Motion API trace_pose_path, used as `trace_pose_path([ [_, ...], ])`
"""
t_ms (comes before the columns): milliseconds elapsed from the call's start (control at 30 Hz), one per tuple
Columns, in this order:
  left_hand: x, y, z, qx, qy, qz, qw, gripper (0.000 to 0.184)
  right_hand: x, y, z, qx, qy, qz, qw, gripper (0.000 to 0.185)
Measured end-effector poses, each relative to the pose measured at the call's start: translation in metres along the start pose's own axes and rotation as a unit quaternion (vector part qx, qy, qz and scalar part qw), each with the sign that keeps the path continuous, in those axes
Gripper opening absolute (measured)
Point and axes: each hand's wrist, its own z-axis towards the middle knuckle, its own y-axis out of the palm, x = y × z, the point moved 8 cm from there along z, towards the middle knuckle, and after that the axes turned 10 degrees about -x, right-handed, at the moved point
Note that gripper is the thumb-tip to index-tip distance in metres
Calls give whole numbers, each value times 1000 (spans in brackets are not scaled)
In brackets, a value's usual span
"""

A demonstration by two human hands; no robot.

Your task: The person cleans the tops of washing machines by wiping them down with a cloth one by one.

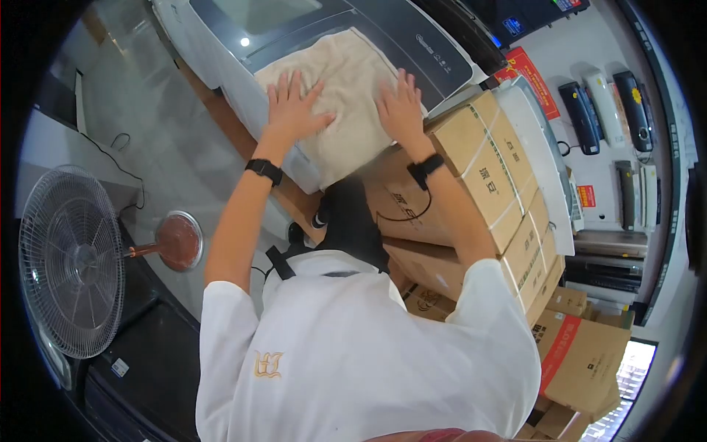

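A beige cloth [352,88] lies spread and a little wrinkled over the front of a white machine with a dark glass lid [398,33]. Flat on the cloth's left part rests my left hand [294,110], its fingers spread. My right hand [401,110] lies at the cloth's right edge, fingers apart and slightly blurred. Both wrists wear dark bands. Neither hand grips anything that shows.
Strapped cardboard boxes [490,173] are stacked to the right of the machine. A standing fan [74,261] with a round base is at the left. More cartons [582,357] stand at the lower right. Range-hood-like units [582,118] hang on the right wall.
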Motion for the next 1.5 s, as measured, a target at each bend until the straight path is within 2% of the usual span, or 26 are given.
trace_pose_path([
  [33, 0, 1, -6, 4, -4, -7, 1000, 86, -5, -24, -12, 25, 10, 23, 999, 59],
  [133, 2, 9, -23, 58, 11, -46, 997, 88, 25, 17, -47, -18, 48, 116, 992, 66],
  [233, 3, 8, -23, 76, 17, -51, 996, 86, 19, 18, -52, 16, 22, 28, 999, 68],
  [333, -4, 4, -2, 67, 17, -20, 997, 84, 35, 32, -13, 26, 9, 30, 999, 68],
  [400, -4, -5, 14, 21, -14, 4, 1000, 83, 37, 36, 17, -4, 34, 42, 999, 63],
  [433, -1, -8, 20, 2, -29, 16, 999, 82, 28, 34, 22, -6, 28, 28, 999, 62],
  [500, 8, -7, 24, 25, -29, 13, 999, 81, 3, 33, 34, -14, 10, 0, 1000, 59],
  [533, 9, -7, 25, 37, -34, 12, 999, 81, -12, 24, 29, 4, -12, 35, 999, 61],
  [600, 18, -1, 15, 52, 1, 9, 999, 79, -41, 13, 8, 9, -89, 54, 995, 63],
  [700, 25, 9, -22, 66, 54, -19, 996, 78, -50, -12, -28, -24, -126, 106, 986, 63],
  [800, 21, 10, -49, 67, 77, -56, 993, 77, -9, -1, -26, -70, -103, 44, 991, 62],
  [900, 16, 11, -33, 68, 65, -40, 995, 78, 42, 37, 9, -42, -110, -14, 993, 62],
  [1000, 12, 2, 4, 65, 32, -37, 997, 78, 35, 40, 53, -70, -31, 96, 992, 57],
  [1067, 18, -2, 20, 70, 18, -34, 997, 78, 2, 50, 66, -63, -112, -53, 990, 55],
  [1100, 20, -3, 24, 77, 12, -28, 997, 78, -17, 30, 57, -9, -126, 3, 992, 48],
  [1233, 19, 6, 3, 86, 35, -2, 996, 78, -62, -1, 13, -33, -180, 54, 982, 49],
  [1300, 11, -2, -19, 78, 67, -35, 994, 75, -48, -11, -9, -69, -183, 93, 976, 46],
  [1400, -18, -7, -12, 76, 65, -38, 994, 69, -17, -4, 5, -101, -270, -43, 956, 38],
  [1500, -49, -12, 29, 121, 27, 24, 992, 69, 2, 24, 54, -68, -291, -150, 943, 28],
])
